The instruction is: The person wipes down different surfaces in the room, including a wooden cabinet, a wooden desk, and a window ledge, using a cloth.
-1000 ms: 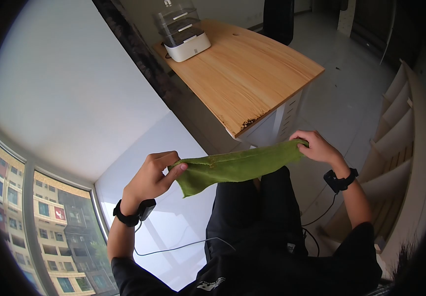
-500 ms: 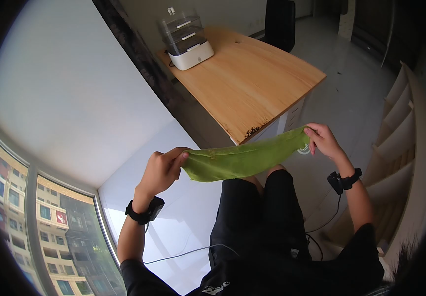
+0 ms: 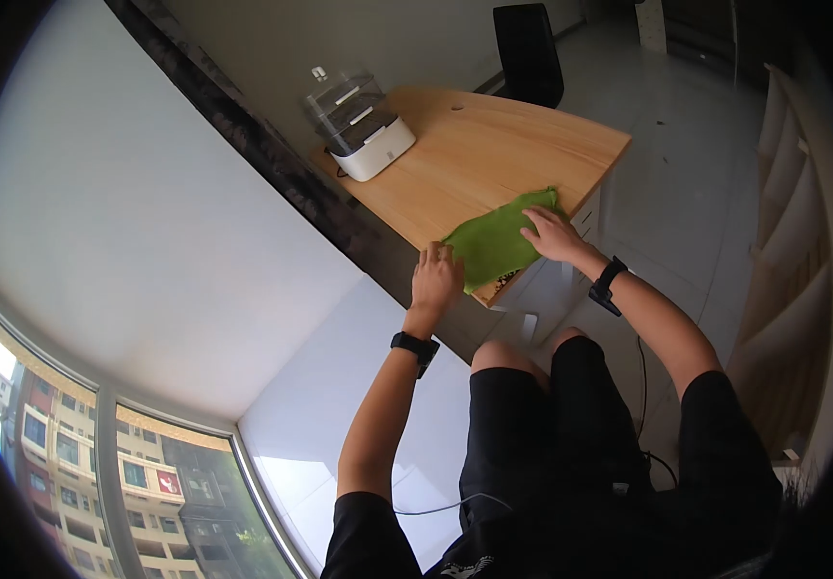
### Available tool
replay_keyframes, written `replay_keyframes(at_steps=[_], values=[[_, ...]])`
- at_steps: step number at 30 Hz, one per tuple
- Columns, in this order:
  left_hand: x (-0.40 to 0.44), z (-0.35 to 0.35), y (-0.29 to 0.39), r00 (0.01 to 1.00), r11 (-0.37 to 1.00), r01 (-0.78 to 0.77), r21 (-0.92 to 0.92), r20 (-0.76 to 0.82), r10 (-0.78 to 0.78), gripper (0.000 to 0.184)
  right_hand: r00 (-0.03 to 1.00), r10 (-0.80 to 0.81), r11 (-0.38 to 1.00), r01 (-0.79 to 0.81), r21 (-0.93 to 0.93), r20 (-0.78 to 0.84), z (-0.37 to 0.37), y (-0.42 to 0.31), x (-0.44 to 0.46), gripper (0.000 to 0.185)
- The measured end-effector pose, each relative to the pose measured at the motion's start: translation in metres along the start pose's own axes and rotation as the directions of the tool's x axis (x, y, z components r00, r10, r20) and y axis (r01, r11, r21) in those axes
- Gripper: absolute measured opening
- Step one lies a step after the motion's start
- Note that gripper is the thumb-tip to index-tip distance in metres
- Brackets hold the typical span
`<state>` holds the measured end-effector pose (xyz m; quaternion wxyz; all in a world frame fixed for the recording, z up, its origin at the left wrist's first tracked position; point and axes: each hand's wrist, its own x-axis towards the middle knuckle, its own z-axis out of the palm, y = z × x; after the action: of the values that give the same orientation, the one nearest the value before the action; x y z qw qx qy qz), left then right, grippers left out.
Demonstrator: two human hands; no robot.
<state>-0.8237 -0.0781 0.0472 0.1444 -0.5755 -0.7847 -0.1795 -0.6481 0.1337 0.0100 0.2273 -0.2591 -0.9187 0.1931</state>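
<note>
A green cloth [image 3: 501, 243] lies spread over the near end of the wooden desk [image 3: 493, 145], close to its front edge. At the cloth's left edge is my left hand [image 3: 437, 282], its fingers curled down onto the fabric. My right hand [image 3: 557, 235] rests on the cloth's right part with thumb and fingers apart. Dark worn spots [image 3: 506, 280] on the desk's corner show just below the cloth. Both wrists wear black bands with a small device.
On the far left of the desk stands a food steamer [image 3: 375, 145] with a white base and clear stacked tiers. A black chair [image 3: 529, 58] is behind the desk. A white panel and windows are at left, pale shelving [image 3: 788, 222] at right. Cables hang near my arms.
The cloth was stretched in the air between both hands above my lap. It has moved forward and down onto the desk corner, and my right hand has let go of its edge.
</note>
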Motion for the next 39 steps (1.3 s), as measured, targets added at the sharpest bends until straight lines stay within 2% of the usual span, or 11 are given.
replay_keyframes(at_steps=[1, 2, 5, 9, 12, 17, 20, 27, 30, 34, 39], values=[[-0.003, 0.006, 0.01, 0.991, 0.999, 0.03, -0.022, 0.13, -0.027, 0.044, 1.0, -0.018, 0.995, 0.017, -0.096, -0.011, 0.012, -0.001, -0.003, 0.053], [-0.005, 0.017, 0.016, 0.989, 0.998, 0.059, -0.022, 0.136, -0.055, 0.047, 0.999, -0.039, 0.981, 0.034, -0.192, -0.018, 0.022, 0.0, -0.005, 0.054], [0.002, 0.055, 0.01, 0.963, 0.983, 0.184, -0.028, 0.206, -0.174, 0.061, 0.997, 0.049, 0.97, -0.034, -0.241, 0.058, 0.021, -0.008, 0.002, 0.059], [0.02, 0.065, 0.004, 0.938, 0.958, 0.286, 0.013, 0.2, -0.283, 0.068, 0.986, 0.082, 0.954, -0.036, -0.296, 0.143, 0.026, -0.008, 0.019, 0.06], [0.033, 0.069, -0.016, 0.944, 0.971, 0.237, -0.013, 0.24, -0.227, 0.072, 0.985, 0.049, 0.946, 0.007, -0.325, 0.164, 0.03, -0.004, 0.035, 0.06], [0.05, 0.093, -0.075, 0.98, 0.95, 0.171, -0.26, 0.142, -0.138, 0.048, 0.942, 0.072, 0.941, 0.045, -0.336, 0.327, 0.036, -0.008, 0.07, 0.063], [0.056, 0.095, -0.089, 0.991, 0.977, 0.117, -0.179, 0.09, -0.102, 0.046, 0.919, 0.055, 0.94, 0.085, -0.332, 0.39, 0.042, -0.013, 0.086, 0.063], [0.077, 0.099, -0.121, 0.985, 0.98, 0.168, -0.111, 0.06, -0.162, 0.045, 0.824, 0.095, 0.931, 0.126, -0.344, 0.559, 0.053, -0.038, 0.125, 0.065], [0.085, 0.097, -0.129, 0.968, 0.954, 0.24, -0.176, 0.112, -0.223, 0.046, 0.8, 0.078, 0.925, 0.164, -0.343, 0.594, 0.065, -0.051, 0.147, 0.066], [0.092, 0.099, -0.143, 0.966, 0.96, 0.236, -0.149, 0.14, -0.216, 0.047, 0.769, 0.101, 0.91, 0.185, -0.37, 0.631, 0.081, -0.067, 0.179, 0.067], [0.102, 0.106, -0.164, 0.976, 0.964, 0.211, -0.164, 0.08, -0.201, 0.047, 0.743, 0.133, 0.889, 0.203, -0.41, 0.656, 0.101, -0.082, 0.214, 0.067]])
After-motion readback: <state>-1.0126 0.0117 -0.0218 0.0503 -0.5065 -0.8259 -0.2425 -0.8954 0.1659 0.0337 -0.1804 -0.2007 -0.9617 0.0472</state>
